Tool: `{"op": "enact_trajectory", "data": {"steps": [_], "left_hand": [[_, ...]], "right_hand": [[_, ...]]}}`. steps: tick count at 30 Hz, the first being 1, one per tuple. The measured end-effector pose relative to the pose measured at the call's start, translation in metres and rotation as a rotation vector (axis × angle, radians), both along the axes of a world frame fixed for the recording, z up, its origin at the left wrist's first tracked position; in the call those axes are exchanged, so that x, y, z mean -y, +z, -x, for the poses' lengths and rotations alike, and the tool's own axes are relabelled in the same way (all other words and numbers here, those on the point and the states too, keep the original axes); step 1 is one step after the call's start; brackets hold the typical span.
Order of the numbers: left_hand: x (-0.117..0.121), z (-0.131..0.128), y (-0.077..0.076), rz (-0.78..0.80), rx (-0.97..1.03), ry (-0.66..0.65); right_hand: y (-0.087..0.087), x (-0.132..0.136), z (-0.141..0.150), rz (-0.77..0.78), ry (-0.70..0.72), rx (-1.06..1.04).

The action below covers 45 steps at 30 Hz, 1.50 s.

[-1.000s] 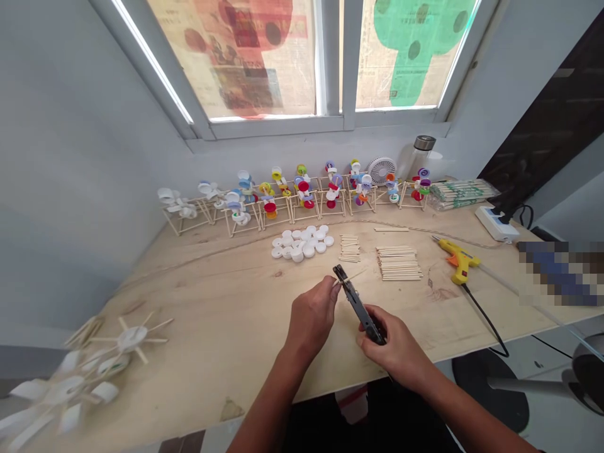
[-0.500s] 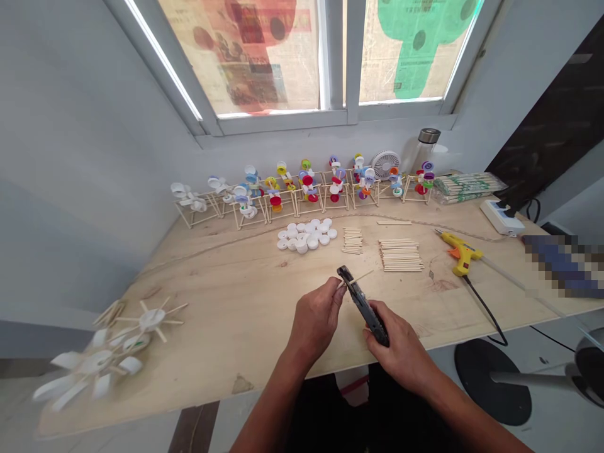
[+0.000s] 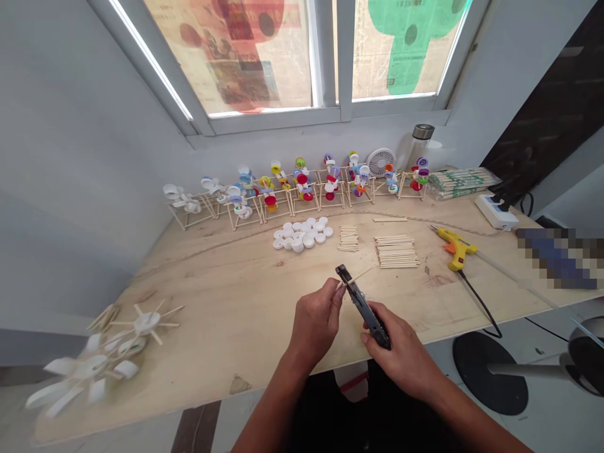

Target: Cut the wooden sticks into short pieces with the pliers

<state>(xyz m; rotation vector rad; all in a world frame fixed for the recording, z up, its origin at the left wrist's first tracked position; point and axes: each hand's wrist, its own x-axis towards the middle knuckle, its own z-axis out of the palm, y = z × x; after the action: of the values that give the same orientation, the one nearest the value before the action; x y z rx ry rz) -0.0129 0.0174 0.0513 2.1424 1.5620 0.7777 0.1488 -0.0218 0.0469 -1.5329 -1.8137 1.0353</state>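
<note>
while the left hand (image 3: 315,324) is pinching a thin wooden stick (image 3: 359,275) between thumb and fingers, the right hand (image 3: 401,353) is closing firmly around the handle of a black hand tool (image 3: 364,308), with the stick meeting the tool's head. both hands are working just above the plywood bench top (image 3: 212,302), near stacked wooden sticks (image 3: 396,251), white bottle caps (image 3: 302,238) and a yellow glue gun (image 3: 455,250), while stick frames carrying colourful caps (image 3: 292,195) are standing along the wall.
</note>
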Motion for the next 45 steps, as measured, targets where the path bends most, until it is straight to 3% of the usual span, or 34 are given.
{"op": "enact_trajectory", "data": {"steps": [4,8,15,25,29,33,38,45], "left_hand": [[0.007,-0.003,0.006,0.058,0.105,-0.005],[0.01,-0.005,0.002,-0.047,0.073,0.029],[0.007,-0.005,-0.016,-0.441,-0.139,0.083],[0.002,0.002,-0.023,-0.542,-0.324,0.03],[-0.002,0.007,-0.024,-0.592,-0.373,-0.028],[0.0,0.008,-0.023,-0.455,-0.279,-0.072],[0.008,0.004,-0.018,-0.06,0.086,-0.09],[0.014,0.006,-0.009,0.304,0.525,-0.137]], "right_hand": [[-0.012,0.002,-0.004,-0.167,0.001,0.139],[-0.012,0.003,-0.005,-0.172,0.001,0.167],[0.013,0.002,-0.005,0.25,0.11,-0.153],[0.012,0.007,-0.01,0.531,0.111,-0.572],[0.011,0.006,-0.011,0.61,0.115,-0.639],[0.01,0.006,-0.008,0.46,0.102,-0.44],[0.009,0.01,-0.005,0.255,0.043,-0.133],[0.003,0.014,-0.009,0.025,0.057,0.003]]}}
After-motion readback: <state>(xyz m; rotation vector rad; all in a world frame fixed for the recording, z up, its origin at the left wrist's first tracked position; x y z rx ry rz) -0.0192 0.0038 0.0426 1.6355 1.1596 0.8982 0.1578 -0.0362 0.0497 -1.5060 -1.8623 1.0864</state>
